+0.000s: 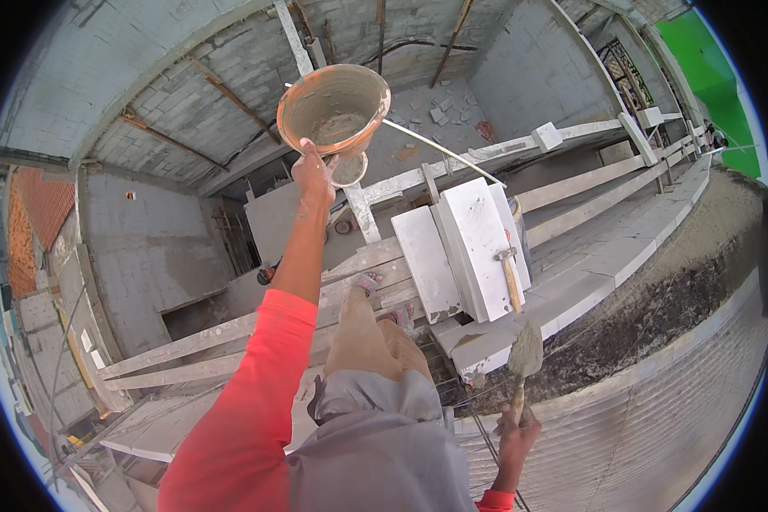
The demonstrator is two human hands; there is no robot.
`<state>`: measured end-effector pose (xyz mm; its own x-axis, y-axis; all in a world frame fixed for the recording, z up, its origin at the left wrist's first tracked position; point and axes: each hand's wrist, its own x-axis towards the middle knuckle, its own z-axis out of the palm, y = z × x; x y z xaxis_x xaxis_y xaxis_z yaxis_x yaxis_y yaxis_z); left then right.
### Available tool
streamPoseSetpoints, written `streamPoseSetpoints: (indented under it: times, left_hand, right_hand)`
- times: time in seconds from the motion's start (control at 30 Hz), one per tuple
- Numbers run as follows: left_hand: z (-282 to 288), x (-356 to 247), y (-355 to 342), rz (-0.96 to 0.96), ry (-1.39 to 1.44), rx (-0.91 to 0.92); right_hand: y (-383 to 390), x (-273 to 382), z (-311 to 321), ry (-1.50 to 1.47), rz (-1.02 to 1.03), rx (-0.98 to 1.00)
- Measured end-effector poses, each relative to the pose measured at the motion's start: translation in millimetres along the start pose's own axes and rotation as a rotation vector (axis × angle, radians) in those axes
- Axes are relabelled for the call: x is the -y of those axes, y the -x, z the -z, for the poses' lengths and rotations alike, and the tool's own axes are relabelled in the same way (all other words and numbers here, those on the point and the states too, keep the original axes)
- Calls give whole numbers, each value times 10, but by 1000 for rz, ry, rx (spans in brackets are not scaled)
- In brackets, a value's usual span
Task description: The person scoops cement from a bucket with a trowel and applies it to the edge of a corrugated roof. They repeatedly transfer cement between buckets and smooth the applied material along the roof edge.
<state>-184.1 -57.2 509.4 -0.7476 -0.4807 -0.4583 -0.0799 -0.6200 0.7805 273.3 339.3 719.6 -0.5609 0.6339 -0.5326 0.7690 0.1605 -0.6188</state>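
Note:
My left arm, in a red sleeve, reaches far forward. At its end my left hand (314, 175) is closed on the near rim of an orange bucket (374, 75), which is tilted so its inside shows. Grey mortar (340, 128) coats the walls and lies at the bottom. Just below the bucket is a smaller round container (351, 171) with a pale rim; whether it touches the bucket I cannot tell. Low on the right, my right hand (518, 435) is wrapped round the handle of a trowel (527, 350). Its blade points away from me, smeared with grey mortar.
White blocks (476, 230) are stacked right of my feet, with a hammer (509, 277) on top. I stand on wooden planks (392, 282) high above a floor with rubble (442, 111). A block wall (606, 277) curves along the right, beside corrugated roofing (631, 427).

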Motion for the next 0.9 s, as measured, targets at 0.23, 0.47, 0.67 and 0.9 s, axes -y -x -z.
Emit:
streamPoseSetpoints:
  times: [0.23, 0.47, 0.67, 0.9]
  left_hand:
    - [-1633, -172, -715, 39, 56, 237]
    - [-722, 776, -134, 229, -618, 476]
    - [836, 1728, 1248, 575, -891, 440]
    - [1266, 2072, 1844, 739, -1066, 577]
  right_hand:
    - [374, -55, 101, -136, -30, -135]
    - [694, -137, 173, -239, -27, -274]
    - [946, 13, 504, -325, 38, -395]
    - [1554, -218, 1558, 306, 154, -770]
